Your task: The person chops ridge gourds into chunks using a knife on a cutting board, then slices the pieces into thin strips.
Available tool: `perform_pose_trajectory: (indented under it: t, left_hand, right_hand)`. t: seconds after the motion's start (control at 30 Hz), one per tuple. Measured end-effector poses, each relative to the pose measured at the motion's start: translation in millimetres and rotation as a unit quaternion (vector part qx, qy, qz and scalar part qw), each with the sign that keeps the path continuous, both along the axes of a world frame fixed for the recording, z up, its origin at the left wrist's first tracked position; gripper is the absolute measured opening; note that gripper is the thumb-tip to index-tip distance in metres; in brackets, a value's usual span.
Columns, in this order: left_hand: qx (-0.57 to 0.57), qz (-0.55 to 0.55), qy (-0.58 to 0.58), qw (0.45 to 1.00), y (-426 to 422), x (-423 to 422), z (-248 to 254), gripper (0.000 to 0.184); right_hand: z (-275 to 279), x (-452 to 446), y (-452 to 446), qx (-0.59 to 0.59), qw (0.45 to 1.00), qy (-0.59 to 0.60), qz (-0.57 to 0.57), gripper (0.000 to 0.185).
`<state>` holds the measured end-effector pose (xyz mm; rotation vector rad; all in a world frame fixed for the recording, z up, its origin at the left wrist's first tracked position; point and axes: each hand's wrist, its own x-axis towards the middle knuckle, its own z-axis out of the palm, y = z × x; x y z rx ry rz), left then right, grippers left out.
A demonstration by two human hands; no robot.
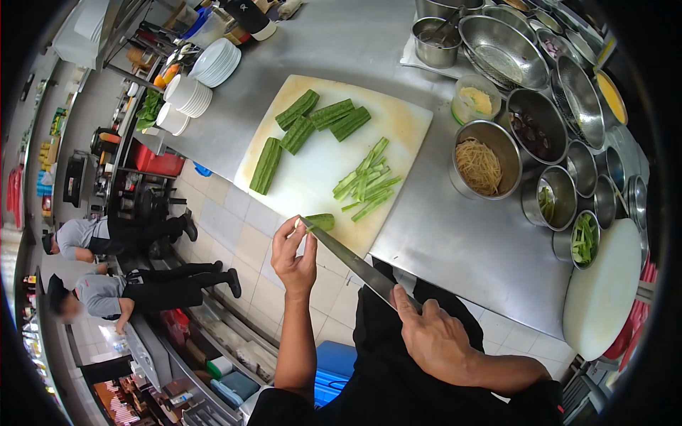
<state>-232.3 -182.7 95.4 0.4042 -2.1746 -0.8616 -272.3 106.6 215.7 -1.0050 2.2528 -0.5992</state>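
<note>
My right hand (437, 334) grips a long kitchen knife (355, 264), its index finger stretched along the blade near the handle. The blade slants up and left to the near edge of a white cutting board (312, 170). At the knife's tip, my left hand (293, 257) has its fingers curled in. What sits between its fingertips is too small to make out. Just beside the tip lies a dark-green, cucumber-like piece (322, 221), partly behind the blade. Several striped green chunks (266, 166) rest toward the far left of the board, and pale-green cut sticks (366, 177) are heaped right of centre.
Metal bowls crowd the right, one with yellowish shreds (479, 165) and one with green pieces (584, 239). A round white board (602, 290) leans at the counter's right end. White plates (215, 62) and bowls (188, 96) stand far left. Two people (106, 290) stand across the aisle.
</note>
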Motion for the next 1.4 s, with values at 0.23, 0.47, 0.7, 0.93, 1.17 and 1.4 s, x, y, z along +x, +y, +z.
perform_pose_trajectory:
  t: [0.23, 0.47, 0.7, 0.93, 1.17, 1.4]
  left_hand:
    - [0.002, -0.005, 0.001, 1.0, 0, 0, 2, 0.035]
    - [-0.001, -0.007, 0.004, 1.0, -1, 0, 1, 0.034]
    - [-0.014, -0.014, -0.008, 1.0, -1, 1, 2, 0.035]
    - [-0.037, -0.04, -0.02, 0.998, -6, 4, -1, 0.029]
    - [-0.029, -0.06, -0.012, 0.998, -7, 2, -2, 0.032]
    - [-0.037, -0.055, -0.015, 0.998, -3, 0, 2, 0.034]
  right_hand:
    - [3, 2, -2, 0.003, 1.0, 0.0, 0.0, 0.061]
    - [-1, 8, -5, -0.001, 1.0, 0.026, -0.002, 0.06]
    - [-6, 14, -13, -0.009, 0.999, 0.036, -0.023, 0.056]
    - [-11, 14, -20, -0.002, 0.999, 0.037, -0.015, 0.055]
    - [-19, 14, -29, 0.003, 0.998, 0.062, -0.02, 0.051]
    - [-25, 10, -35, -0.002, 0.999, 0.042, -0.027, 0.048]
